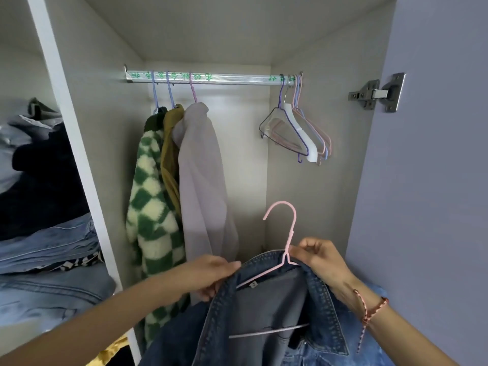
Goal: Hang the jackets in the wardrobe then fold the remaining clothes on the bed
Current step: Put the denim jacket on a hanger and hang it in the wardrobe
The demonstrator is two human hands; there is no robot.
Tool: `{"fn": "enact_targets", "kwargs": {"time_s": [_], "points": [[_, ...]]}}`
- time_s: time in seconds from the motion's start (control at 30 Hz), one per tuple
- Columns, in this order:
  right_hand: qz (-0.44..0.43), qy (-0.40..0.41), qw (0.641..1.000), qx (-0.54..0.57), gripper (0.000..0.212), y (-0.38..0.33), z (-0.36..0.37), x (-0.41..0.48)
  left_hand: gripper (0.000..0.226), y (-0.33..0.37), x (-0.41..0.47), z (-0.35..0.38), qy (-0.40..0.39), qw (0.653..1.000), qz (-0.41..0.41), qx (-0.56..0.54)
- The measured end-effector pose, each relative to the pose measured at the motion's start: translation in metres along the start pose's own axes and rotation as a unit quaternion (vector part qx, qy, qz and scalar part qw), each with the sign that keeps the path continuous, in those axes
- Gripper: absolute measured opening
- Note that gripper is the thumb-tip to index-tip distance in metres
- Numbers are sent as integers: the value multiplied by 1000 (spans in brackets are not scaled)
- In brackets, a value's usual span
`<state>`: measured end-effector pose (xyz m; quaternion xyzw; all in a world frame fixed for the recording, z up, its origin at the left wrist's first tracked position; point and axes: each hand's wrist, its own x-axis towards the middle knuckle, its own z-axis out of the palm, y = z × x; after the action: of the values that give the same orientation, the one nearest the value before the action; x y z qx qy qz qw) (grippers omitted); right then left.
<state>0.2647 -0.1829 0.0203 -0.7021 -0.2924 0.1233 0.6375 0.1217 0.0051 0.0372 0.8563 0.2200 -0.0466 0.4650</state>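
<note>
denim jacket (264, 313) on pink hanger (286, 244); left hand (211, 273) grips collar, right hand (322, 260) pinches hanger neck.

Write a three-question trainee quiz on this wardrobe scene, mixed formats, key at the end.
1. Multiple choice: how many garments hang on the rail? A two, B three, C five.
2. Fill the blank: the right hand pinches the pink hanger at its neck, and the left hand grips the collar of the ___ jacket.
3. True or false: the pink hanger is hooked on the rail.
Key: 1 B; 2 denim; 3 false.
</note>
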Motion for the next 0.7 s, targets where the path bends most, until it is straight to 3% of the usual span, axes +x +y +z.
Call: {"fn": "enact_targets", "kwargs": {"time_s": [0.1,0.23,0.37,0.47,0.6,0.7], "points": [[14,39,999,-8,31,10,1,5,36,-22,-8,13,106,987,96,72],[11,35,999,-6,34,5,13,8,43,-50,9,26,276,927,233,102],[22,6,1000,-5,28,-7,12,5,36,-53,23,22,225,940,249,-56],[99,-75,992,-15,26,-17,5,-7,33,-51,32,23,231,938,256,-34],[189,-221,956,39,34,-32,-11,-19,32,-32,51,18,200,938,280,-34],[209,-224,950,52,33,-44,-15,-22,33,-10,70,16,176,943,281,-35]]}}
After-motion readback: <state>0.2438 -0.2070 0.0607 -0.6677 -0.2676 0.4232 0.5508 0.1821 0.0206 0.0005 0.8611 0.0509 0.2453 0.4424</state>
